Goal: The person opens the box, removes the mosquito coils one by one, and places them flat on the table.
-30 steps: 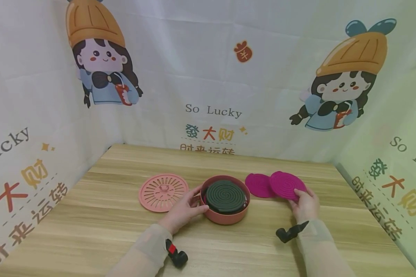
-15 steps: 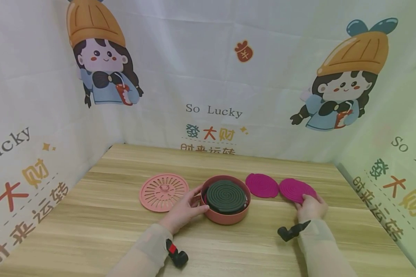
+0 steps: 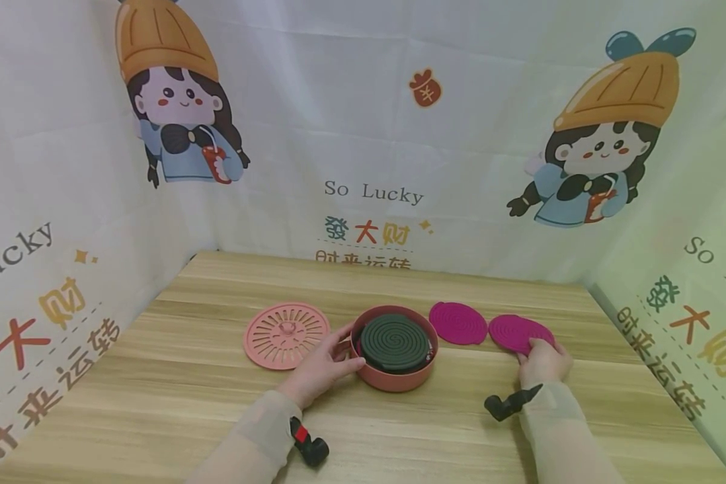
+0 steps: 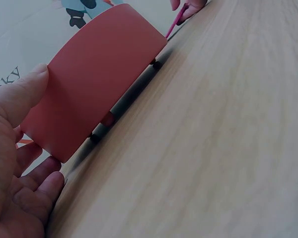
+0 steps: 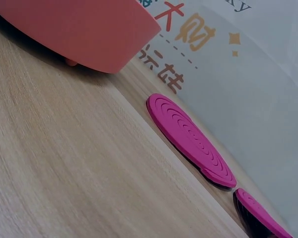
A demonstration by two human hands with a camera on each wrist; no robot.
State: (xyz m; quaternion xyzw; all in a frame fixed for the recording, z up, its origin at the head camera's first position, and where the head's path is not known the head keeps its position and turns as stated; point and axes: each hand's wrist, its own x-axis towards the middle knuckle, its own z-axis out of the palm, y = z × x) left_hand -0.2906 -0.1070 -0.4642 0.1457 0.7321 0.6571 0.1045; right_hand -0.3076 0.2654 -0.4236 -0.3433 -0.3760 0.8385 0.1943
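A round pink mosquito coil holder point(image 3: 394, 382) stands on the table with dark green mosquito coils point(image 3: 394, 341) inside. My left hand point(image 3: 318, 368) holds its left side, thumb point(image 4: 32, 91) against the wall and fingers lower down. To the right, my right hand point(image 3: 546, 364) pinches the near edge of a magenta mosquito coil point(image 3: 511, 329), thumb on top. Dark shadow shows under this coil point(image 5: 260, 213) in the right wrist view, close over the table. A second magenta mosquito coil point(image 3: 458, 324) lies flat between it and the holder.
The slotted pink lid point(image 3: 266, 339) with a small knob lies left of the holder, behind my left hand. Printed cloth point(image 3: 375, 134) walls the wooden table point(image 3: 399, 437) at the back and sides. A black camera mount point(image 3: 511, 405) juts from each wrist.
My right hand has moved the magenta mosquito coil right and down, off the second one it overlapped, and now keeps it low beside that one. The left hand stays on the holder.
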